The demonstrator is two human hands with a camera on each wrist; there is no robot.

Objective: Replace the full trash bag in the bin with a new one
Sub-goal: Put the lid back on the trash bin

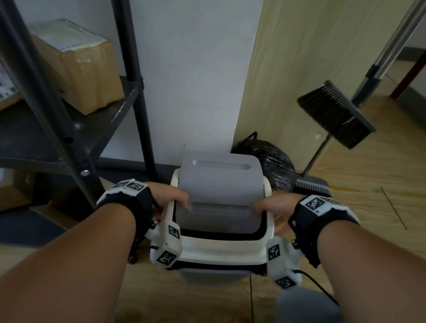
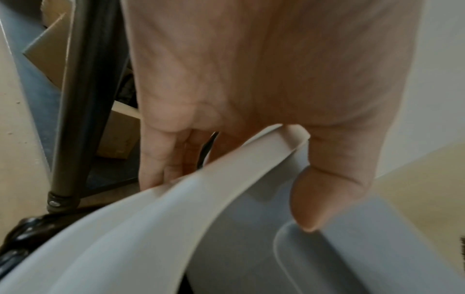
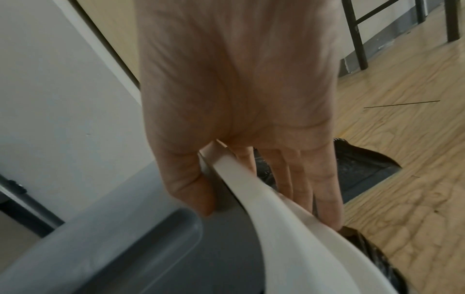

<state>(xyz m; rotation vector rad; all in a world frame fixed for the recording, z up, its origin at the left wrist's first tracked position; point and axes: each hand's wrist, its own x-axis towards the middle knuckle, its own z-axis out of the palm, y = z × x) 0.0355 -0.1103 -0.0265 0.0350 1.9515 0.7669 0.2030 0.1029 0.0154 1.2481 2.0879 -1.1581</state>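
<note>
- Bin (image 1: pixel 217 254): lower centre of the head view, on the wood floor against the white wall. White frame (image 1: pixel 170 210) round the top, grey swing lid (image 1: pixel 219 186) set in it.
- New bag: a thin black edge (image 1: pixel 219 236) shows under the frame along the near side; both wrist views show black film below the rim.
- Full bag (image 1: pixel 274 164): black, knotted at the top, on the floor just behind the bin to the right, touching the wall corner.
- Your left hand (image 1: pixel 172 196): clamped on the frame's left edge. The left wrist view puts your thumb (image 2: pixel 324 195) on the lid side and your fingers (image 2: pixel 161 157) down the outside.
- Your right hand (image 1: pixel 272 209): clamped on the frame's right edge the same way, thumb (image 3: pixel 188 185) on the lid side, fingers (image 3: pixel 307 179) outside.
- Broom (image 1: pixel 334 113): right of centre, head raised off the floor, handle running to the upper right.
- Dustpan (image 1: pixel 311 186): on the floor just right of the full bag.
- Shelf (image 1: pixel 49 123): dark metal, left side of the frame, holding boxes (image 1: pixel 78 65).
</note>
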